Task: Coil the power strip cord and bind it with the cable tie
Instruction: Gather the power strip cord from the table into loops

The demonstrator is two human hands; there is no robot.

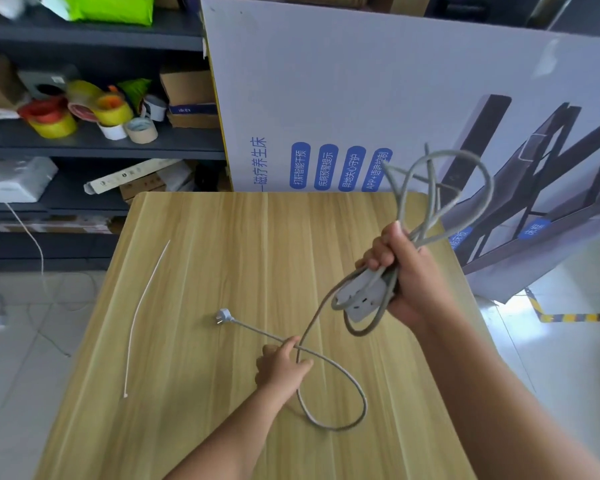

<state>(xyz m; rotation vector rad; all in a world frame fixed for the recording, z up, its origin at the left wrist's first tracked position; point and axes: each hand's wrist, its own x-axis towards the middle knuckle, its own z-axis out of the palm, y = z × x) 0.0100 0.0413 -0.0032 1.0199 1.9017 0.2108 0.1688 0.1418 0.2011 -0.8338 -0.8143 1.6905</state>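
Observation:
My right hand (400,271) is raised over the right side of the wooden table (201,258), closed around the grey power strip (362,299) together with several loops of its grey cord (440,188) that stick up above my fist. The rest of the cord runs down to my left hand (281,367), which pinches it near the table's middle; one loose loop lies on the table below that hand. The white plug (223,316) rests on the table left of my left hand. A long white cable tie (137,313) lies untouched on the table's left part.
A large printed cardboard box (343,98) leans behind the table's far edge. Dark shelves (101,143) at the left hold tape rolls, boxes and bags. A thin white cable trails across the tiled floor at the left. Yellow-black floor tape shows at the right.

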